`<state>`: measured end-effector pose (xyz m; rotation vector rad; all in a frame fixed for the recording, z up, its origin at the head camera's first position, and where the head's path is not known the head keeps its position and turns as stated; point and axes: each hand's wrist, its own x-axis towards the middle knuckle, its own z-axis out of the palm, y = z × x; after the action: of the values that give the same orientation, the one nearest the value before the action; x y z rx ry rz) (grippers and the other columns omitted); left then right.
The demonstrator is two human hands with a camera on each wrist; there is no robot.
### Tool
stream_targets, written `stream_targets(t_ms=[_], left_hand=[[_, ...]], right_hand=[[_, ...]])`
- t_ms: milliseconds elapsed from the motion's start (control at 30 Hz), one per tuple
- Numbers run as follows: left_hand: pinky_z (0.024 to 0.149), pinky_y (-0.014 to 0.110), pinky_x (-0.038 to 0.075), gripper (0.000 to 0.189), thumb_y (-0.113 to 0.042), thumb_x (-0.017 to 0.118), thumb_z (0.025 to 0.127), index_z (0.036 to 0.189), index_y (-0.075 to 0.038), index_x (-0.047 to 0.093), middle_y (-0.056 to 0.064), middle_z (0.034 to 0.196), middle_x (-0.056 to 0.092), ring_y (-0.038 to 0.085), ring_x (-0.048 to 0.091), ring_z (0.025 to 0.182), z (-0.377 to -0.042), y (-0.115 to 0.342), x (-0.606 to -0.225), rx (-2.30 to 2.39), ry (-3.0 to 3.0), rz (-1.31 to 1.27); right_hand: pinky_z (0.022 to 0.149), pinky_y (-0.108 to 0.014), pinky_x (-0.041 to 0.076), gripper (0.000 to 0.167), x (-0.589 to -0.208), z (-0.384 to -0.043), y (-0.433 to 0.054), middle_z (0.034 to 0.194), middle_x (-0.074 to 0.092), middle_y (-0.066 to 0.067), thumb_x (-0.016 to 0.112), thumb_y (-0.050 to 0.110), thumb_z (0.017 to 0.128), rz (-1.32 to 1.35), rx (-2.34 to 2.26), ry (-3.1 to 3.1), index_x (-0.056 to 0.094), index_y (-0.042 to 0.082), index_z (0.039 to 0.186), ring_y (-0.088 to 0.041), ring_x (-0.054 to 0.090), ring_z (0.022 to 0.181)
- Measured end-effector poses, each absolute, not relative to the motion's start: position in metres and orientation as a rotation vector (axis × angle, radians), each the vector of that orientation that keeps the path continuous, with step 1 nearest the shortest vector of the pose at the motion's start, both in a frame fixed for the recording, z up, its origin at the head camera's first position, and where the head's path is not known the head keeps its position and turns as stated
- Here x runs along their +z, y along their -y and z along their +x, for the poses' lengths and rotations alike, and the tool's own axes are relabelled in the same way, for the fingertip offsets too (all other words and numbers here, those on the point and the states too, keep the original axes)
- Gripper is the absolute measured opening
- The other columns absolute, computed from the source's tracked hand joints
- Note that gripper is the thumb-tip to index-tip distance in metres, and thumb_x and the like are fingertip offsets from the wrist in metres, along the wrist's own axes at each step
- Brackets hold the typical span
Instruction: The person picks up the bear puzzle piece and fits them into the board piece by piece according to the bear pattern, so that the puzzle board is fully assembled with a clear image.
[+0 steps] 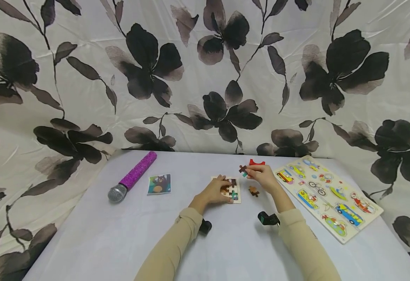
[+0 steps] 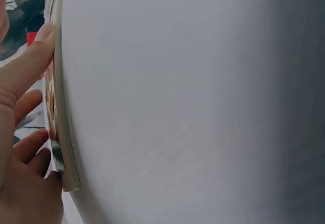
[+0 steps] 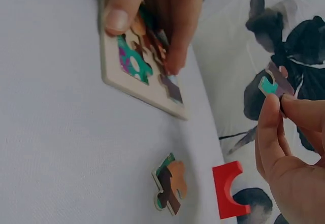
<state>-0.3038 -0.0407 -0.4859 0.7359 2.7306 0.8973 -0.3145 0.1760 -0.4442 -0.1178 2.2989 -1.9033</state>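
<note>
The wooden jigsaw puzzle board (image 1: 239, 197) lies on the white table, partly filled with brown and turquoise pieces. My left hand (image 1: 213, 191) grips across it, thumb on the near rim (image 3: 108, 51) and the other fingers over the far side, hiding part of the picture. Just beyond the board's right side, my right hand (image 1: 264, 178) pinches a brown and turquoise puzzle piece (image 3: 278, 83) between thumb and fingertips, raised above the tabletop. Loose brown and orange puzzle pieces (image 3: 172, 183) lie joined or overlapping to the right of the board.
A red notched object (image 3: 226, 188) sits behind the right hand. To the left are a square bear picture (image 1: 159, 184) and a purple glittery microphone (image 1: 138, 171). A large vehicle puzzle board (image 1: 326, 195) lies at the right. Flowered cloth (image 1: 191, 128) hangs behind the table.
</note>
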Motion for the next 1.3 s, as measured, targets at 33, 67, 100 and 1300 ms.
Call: stream_targets(t_ms=[33, 67, 100, 1300], left_hand=[[0.112, 0.049, 0.023, 0.065, -0.033, 0.08, 0.074, 0.13, -0.007, 0.057, 0.019, 0.148, 0.033, 0.036, 0.02, 0.141, -0.305, 0.04, -0.486, 0.893, -2.741, 0.742], [0.112, 0.048, 0.024, 0.064, -0.032, 0.08, 0.075, 0.129, -0.007, 0.057, 0.019, 0.147, 0.035, 0.035, 0.022, 0.14, -0.306, 0.04, -0.484, 0.877, -2.76, 0.756], [0.111, 0.046, 0.026, 0.061, -0.032, 0.079, 0.075, 0.127, -0.006, 0.059, 0.019, 0.144, 0.04, 0.035, 0.027, 0.138, -0.305, 0.038, -0.483, 0.842, -2.795, 0.774], [0.105, 0.036, 0.038, 0.048, -0.028, 0.06, 0.092, 0.133, -0.005, 0.053, 0.014, 0.141, 0.045, 0.027, 0.043, 0.129, -0.262, 0.028, -0.472, 0.276, -2.884, 0.81]], right_hand=[[0.084, -0.029, 0.053, 0.035, -0.443, -0.315, -0.176, 0.105, 0.06, -0.014, 0.053, 0.004, 0.095, -0.117, -1.912, -2.305, 0.051, -0.015, 0.124, -0.001, 0.061, 0.073], [0.082, -0.026, 0.054, 0.036, -0.443, -0.316, -0.176, 0.109, 0.059, -0.018, 0.053, 0.004, 0.095, -0.109, -1.925, -2.308, 0.051, -0.015, 0.125, -0.001, 0.061, 0.074], [0.079, -0.022, 0.054, 0.035, -0.443, -0.316, -0.175, 0.112, 0.058, -0.02, 0.054, 0.004, 0.095, -0.1, -1.939, -2.312, 0.051, -0.014, 0.125, -0.001, 0.061, 0.075], [0.059, -0.022, 0.045, 0.02, -0.474, -0.328, -0.137, 0.099, 0.068, -0.019, 0.055, -0.007, 0.087, -0.403, -1.392, -2.722, 0.07, -0.006, 0.1, -0.02, 0.056, 0.079]])
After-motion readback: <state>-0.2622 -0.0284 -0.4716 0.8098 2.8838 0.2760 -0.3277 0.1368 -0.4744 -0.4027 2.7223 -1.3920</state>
